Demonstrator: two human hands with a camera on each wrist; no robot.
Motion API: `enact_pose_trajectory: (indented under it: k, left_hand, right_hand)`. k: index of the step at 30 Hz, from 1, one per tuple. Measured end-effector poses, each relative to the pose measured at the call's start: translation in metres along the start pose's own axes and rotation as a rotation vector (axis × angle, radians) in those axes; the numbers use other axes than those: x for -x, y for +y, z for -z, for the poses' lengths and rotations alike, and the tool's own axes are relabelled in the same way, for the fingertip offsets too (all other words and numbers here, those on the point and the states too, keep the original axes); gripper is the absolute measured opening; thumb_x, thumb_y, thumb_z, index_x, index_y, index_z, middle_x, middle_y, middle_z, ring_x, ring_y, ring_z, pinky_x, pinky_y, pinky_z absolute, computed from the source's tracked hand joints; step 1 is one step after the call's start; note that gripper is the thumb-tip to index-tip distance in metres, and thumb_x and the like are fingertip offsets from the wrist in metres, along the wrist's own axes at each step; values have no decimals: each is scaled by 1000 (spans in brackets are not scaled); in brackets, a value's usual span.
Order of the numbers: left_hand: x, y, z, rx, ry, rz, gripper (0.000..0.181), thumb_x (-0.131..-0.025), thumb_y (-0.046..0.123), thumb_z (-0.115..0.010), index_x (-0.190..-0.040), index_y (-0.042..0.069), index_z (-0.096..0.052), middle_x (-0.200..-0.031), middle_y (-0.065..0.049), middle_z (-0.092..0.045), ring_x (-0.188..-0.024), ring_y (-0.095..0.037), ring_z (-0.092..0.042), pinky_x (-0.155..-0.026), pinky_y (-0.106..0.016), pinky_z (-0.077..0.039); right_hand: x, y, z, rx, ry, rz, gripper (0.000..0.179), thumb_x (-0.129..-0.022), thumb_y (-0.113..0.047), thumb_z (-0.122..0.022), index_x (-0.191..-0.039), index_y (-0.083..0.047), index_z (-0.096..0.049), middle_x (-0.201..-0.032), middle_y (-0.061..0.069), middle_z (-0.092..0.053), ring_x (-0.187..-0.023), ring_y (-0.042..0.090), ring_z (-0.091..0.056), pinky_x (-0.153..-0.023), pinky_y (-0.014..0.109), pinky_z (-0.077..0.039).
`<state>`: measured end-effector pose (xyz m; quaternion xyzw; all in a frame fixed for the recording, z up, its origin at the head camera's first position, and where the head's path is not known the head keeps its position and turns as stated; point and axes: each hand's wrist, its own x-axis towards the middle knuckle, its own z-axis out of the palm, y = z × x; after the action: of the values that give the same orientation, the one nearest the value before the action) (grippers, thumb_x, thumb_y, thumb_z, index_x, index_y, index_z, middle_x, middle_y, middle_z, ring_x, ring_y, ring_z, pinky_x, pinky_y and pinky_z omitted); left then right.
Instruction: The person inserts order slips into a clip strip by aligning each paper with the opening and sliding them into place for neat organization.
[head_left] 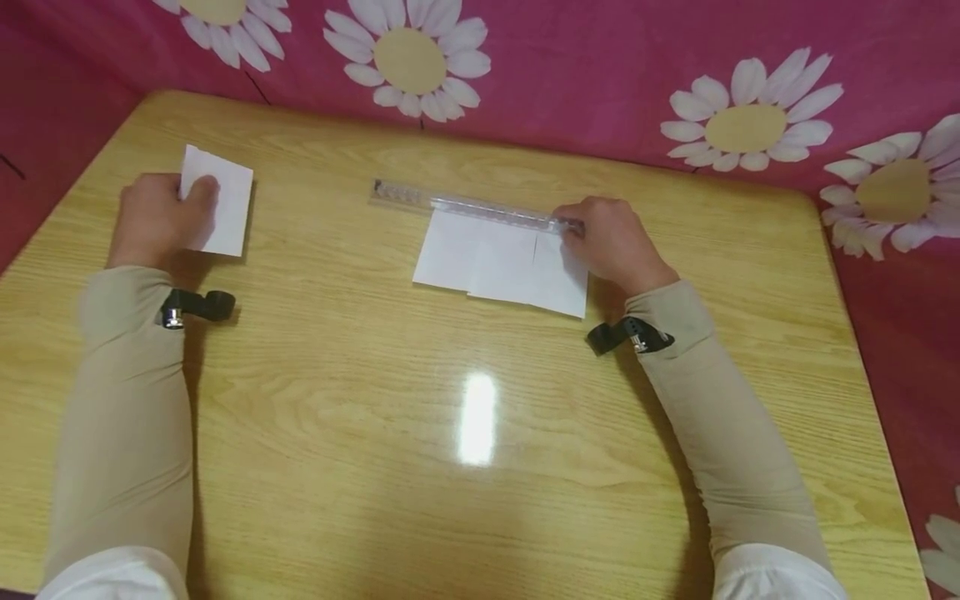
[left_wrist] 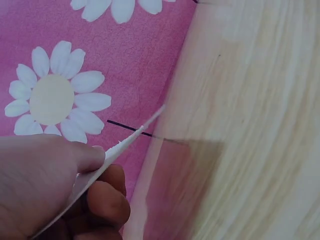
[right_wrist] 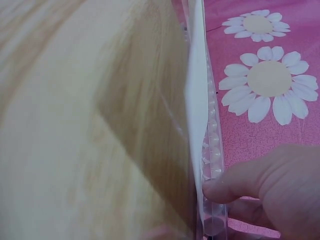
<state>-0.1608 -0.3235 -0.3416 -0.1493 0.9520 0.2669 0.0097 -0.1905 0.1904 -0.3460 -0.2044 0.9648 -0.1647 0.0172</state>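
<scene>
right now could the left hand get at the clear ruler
Probably not without moving: the left hand pinches a small paper piece at the table's left, apart from the clear ruler. Bare table lies between, so nothing blocks it.

Looks like somebody's home craft corner, not a lab or workshop. The small light-wood laminate worktop with rounded corners (head_left: 480, 400) has a glossy finish and catches a ceiling light. It sits right up against a magenta cloth printed with big white daisies (head_left: 600, 75), the kind of sheet you'd hang up at home. On it are only white paper pieces (head_left: 502, 262) and a clear plastic ruler (head_left: 465, 204), so basic stationery and no real tools.
</scene>
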Motion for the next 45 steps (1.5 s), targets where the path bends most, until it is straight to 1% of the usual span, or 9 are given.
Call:
enact_pose_trajectory:
  k: [5,9,17,22,30,33,37,41,45]
  left_hand:
    - [-3,3,-6,-6,28,-93,65,-105,45,-36,-117,-11,-66,-111,-39,-63,-92,-43,-57,-65,-33,-38]
    - [-3,8,-8,-13,18,-111,64,-106,44,-33,-113,-12,-64,-110,-40,-62,-93,-46,-55,-68,-37,-38]
    - [-3,13,-10,-8,-8,-80,64,-106,46,-31,-106,-9,-63,-110,-38,-62,-94,-43,-55,-66,-38,-38]
    - [-3,16,-13,-3,-11,-89,64,-106,45,-30,-108,-10,-63,-113,-39,-61,-97,-45,-55,-70,-41,-39]
    - [0,22,-15,-2,-43,-64,68,-106,47,-26,-110,-11,-62,-117,-39,-60,-101,-44,-54,-74,-41,-39]
    - [1,24,-15,10,-60,-51,70,-106,49,-24,-113,-10,-62,-120,-37,-60,-104,-43,-53,-77,-41,-39]
    - [2,26,-16,22,-76,-43,73,-106,50,-23,-121,-10,-61,-123,-35,-59,-107,-42,-52,-80,-42,-38]
    - [2,29,-18,13,-82,-50,72,-106,50,-22,-122,-9,-60,-124,-36,-59,-109,-44,-52,-84,-46,-39]
    - [2,31,-19,15,-104,-47,73,-106,51,-21,-125,-9,-59,-125,-35,-58,-110,-44,-52,-89,-51,-41]
  right_hand:
    - [0,0,-1,8,4,-6,37,-95,-4,-56,-128,-4,-72,-108,22,-74,-87,30,-59,-84,48,-51]
    - [0,0,-1,10,7,-8,37,-95,-4,-55,-128,-4,-72,-108,21,-74,-87,29,-58,-83,47,-51]
    - [0,0,0,12,7,1,36,-96,-5,-55,-128,-3,-71,-113,22,-74,-88,30,-59,-85,48,-52]
    - [0,1,-1,9,9,5,35,-96,-6,-56,-128,-3,-72,-113,23,-74,-89,31,-60,-85,49,-52]
    - [-1,0,-2,8,9,-3,35,-96,-6,-57,-128,-4,-72,-110,22,-74,-88,31,-60,-85,49,-53]
    - [0,0,-1,6,6,-11,35,-97,-6,-57,-128,-4,-72,-110,22,-74,-89,30,-60,-85,48,-52]
    - [0,-1,-2,5,6,-11,34,-97,-6,-56,-127,-5,-72,-111,22,-74,-88,30,-59,-85,48,-52]
    - [0,0,-2,5,7,-8,34,-97,-6,-56,-127,-4,-72,-112,22,-74,-89,30,-60,-85,49,-52]
    - [0,0,-2,5,6,-12,33,-98,-7,-57,-127,-4,-72,-113,22,-74,-90,31,-61,-86,49,-52]
